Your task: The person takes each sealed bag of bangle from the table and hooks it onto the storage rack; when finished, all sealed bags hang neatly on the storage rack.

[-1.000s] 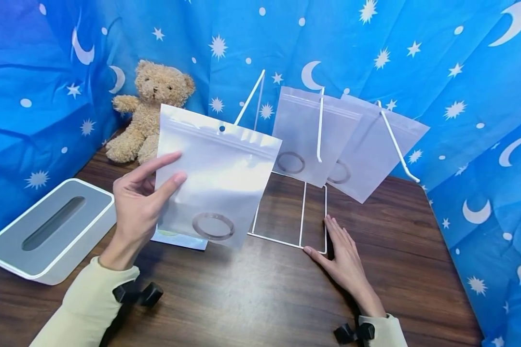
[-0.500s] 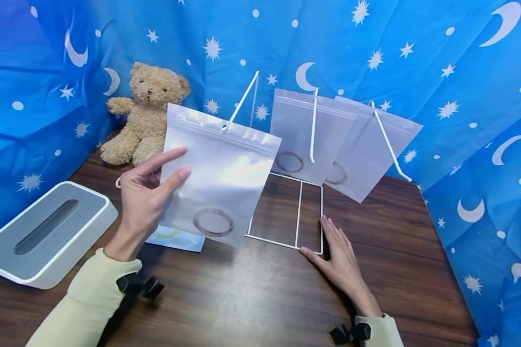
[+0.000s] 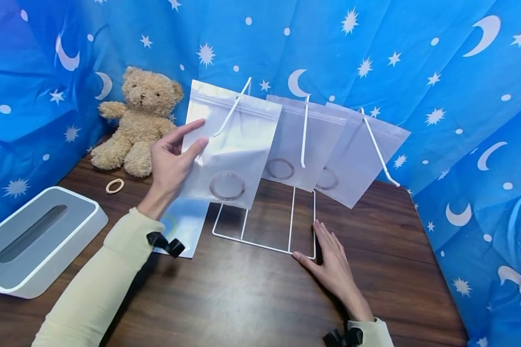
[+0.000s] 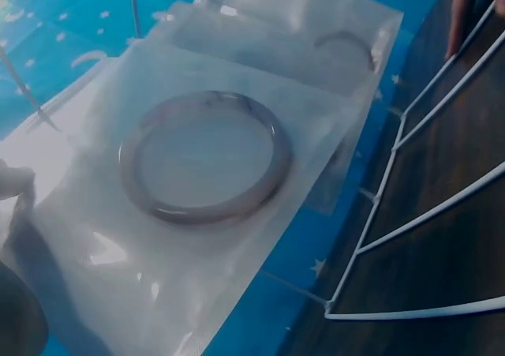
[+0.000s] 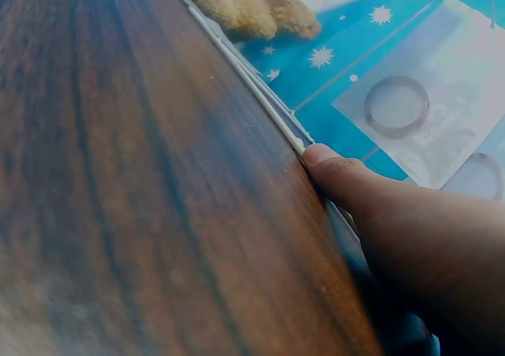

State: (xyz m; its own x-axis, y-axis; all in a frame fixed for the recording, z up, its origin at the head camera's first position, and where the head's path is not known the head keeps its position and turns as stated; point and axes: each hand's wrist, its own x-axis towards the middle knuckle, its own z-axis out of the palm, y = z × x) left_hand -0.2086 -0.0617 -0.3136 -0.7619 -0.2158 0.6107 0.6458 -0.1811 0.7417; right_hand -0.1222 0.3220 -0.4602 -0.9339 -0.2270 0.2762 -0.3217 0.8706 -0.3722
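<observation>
My left hand (image 3: pixel 173 159) pinches the left edge of a translucent zip bag (image 3: pixel 239 159) between thumb and fingers. A brownish bangle (image 4: pixel 284 151) shows inside the bag. The left hook (image 3: pixel 230 117) of a white wire display rack (image 3: pixel 260 245) passes through the bag's top and sticks out in front. Two similar bags, the middle bag (image 3: pixel 286 140) and the right bag (image 3: pixel 356 164), hang from the other hooks, each with a bangle inside. At the base's front right corner rests my right hand (image 3: pixel 330 260), fingers extended along the side bar, thumb (image 5: pixel 323 157) on the front bar.
A bluish flat bag (image 3: pixel 191 236) with a yellow-green ring lies partly under my left forearm. Left of it stand a grey-topped tissue box (image 3: pixel 78 231) and a teddy bear (image 3: pixel 141 115), with a small beige ring (image 3: pixel 108 188) between them. A starry blue curtain (image 3: pixel 373 29) encloses the table.
My left hand has moved the bag up and back, and the hook's tip now comes out through it. My right hand stays on the rack's base. The view has shifted slightly.
</observation>
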